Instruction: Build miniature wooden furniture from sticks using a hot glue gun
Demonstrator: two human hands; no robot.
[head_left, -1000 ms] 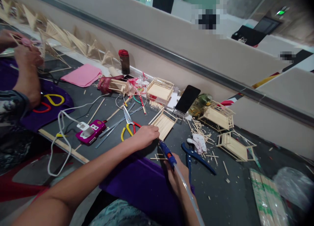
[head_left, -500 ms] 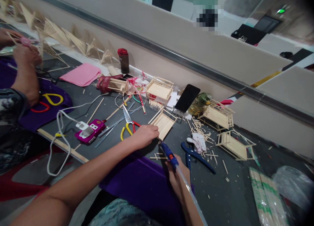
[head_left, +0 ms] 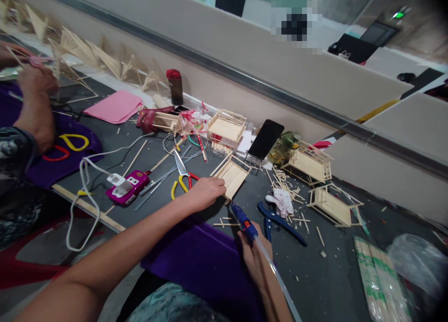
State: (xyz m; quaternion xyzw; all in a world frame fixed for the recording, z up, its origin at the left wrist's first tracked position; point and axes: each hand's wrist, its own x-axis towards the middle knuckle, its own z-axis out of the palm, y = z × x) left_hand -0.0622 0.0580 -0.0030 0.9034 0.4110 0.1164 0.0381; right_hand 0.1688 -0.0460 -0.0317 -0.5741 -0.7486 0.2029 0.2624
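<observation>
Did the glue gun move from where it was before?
Yes, a little. The glue gun has moved back from the small stick tray, closer to the blue pliers.

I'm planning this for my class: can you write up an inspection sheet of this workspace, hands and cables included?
Surface: grey tabletop, littered with wood scraps.
Job's things: slatted stick piece; glue gun.
Clutter: scissors, blue-handled cutter, crumpled cloth.
Hands: left hand holds the slatted stick piece; right hand grips the glue gun.
Cables: white cable loops over the table edge.
Surroundings: another person's hand working at left.
</observation>
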